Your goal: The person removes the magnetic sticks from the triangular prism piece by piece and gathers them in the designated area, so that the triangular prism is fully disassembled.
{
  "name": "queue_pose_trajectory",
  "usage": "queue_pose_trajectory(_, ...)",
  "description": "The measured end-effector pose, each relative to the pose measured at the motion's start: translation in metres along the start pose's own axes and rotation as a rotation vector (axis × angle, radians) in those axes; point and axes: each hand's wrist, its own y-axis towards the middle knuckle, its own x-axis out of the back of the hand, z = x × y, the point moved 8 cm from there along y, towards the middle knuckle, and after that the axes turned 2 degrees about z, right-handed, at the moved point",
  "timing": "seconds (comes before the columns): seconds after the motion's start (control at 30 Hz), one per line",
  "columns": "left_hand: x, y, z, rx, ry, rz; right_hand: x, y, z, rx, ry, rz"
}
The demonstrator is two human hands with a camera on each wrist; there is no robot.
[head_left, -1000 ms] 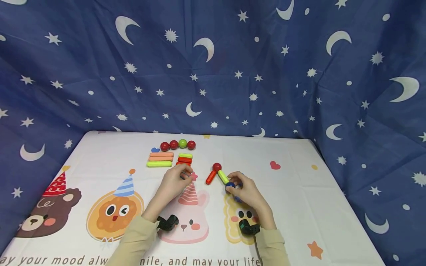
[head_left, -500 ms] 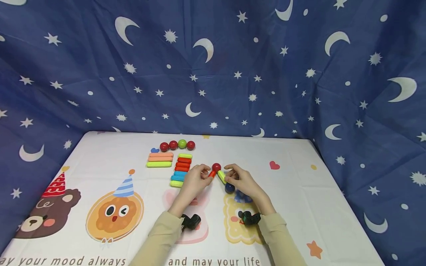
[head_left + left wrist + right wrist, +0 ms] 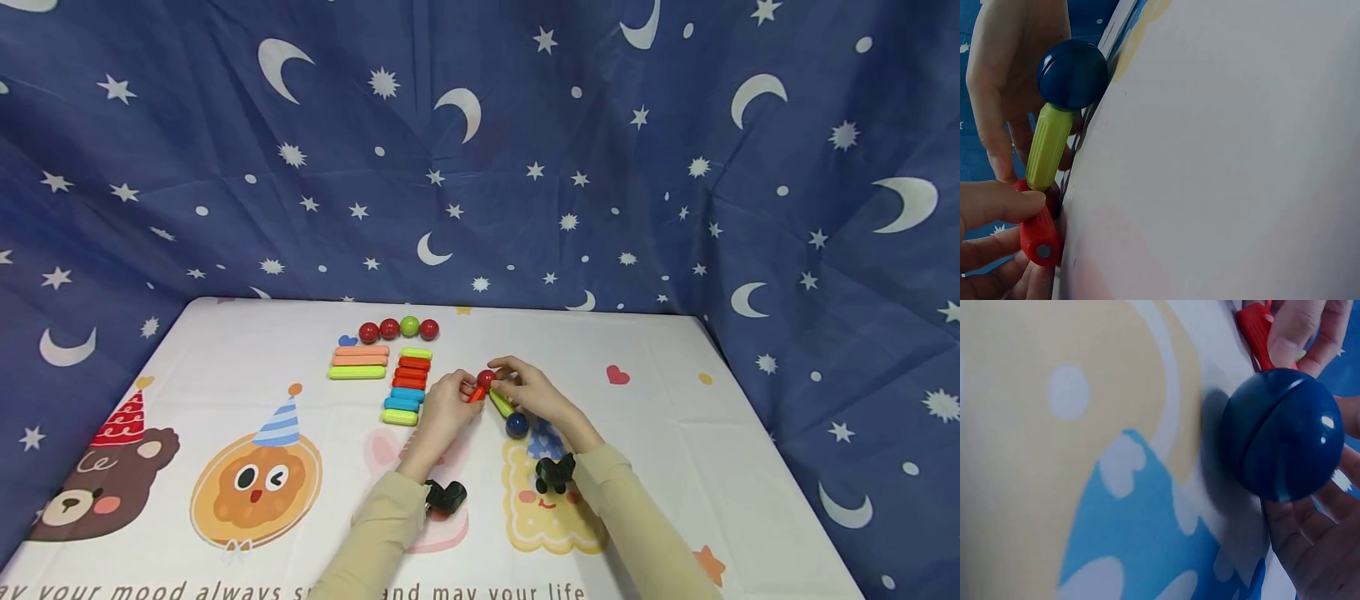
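My left hand [image 3: 446, 408] pinches a short red magnetic rod [image 3: 1041, 240] between thumb and fingers; a silver disc shows at its near end. The rod's far end meets a red ball [image 3: 486, 379], which my right hand [image 3: 536, 394] holds with thumb and fingers from the other side. A yellow-green rod [image 3: 1049, 150] runs from the red ball toward me and ends at a glossy dark blue ball [image 3: 517, 425]. In the right wrist view the blue ball [image 3: 1284, 434] sits close to the cloth and hides most of the yellow-green rod.
Behind, left of my hands, is a row of red balls and one green ball [image 3: 409, 326]. Longer orange and yellow-green rods [image 3: 357, 372] lie below it. Beside them, short rods in yellow, red and blue [image 3: 407, 394] form a column near my left hand.
My left hand has moved right from the rod column to grip the red rod beside the red ball. My right hand has shifted from the blue ball up to the red ball.
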Motion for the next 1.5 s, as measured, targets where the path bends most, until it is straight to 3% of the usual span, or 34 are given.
queue_pose_trajectory(0.4,-0.001,0.002,0.003,0.02,-0.006,0.024,-0.003,0.009,0.008,0.024,-0.148,-0.056)
queue_pose_trajectory(0.7,-0.001,0.0,0.0,0.003,-0.016,0.054,-0.003,0.01,0.008,0.025,-0.159,-0.081)
queue_pose_trajectory(1.0,0.003,-0.005,-0.003,0.0,-0.087,0.077,-0.004,0.011,0.002,0.031,-0.12,-0.082)
queue_pose_trajectory(1.23,0.017,-0.01,-0.014,-0.045,-0.145,0.091,-0.003,0.008,-0.002,-0.003,-0.049,-0.101)
queue_pose_trajectory(1.5,0.046,-0.026,-0.018,-0.167,-0.024,0.088,-0.004,0.005,-0.006,-0.047,0.02,-0.112)
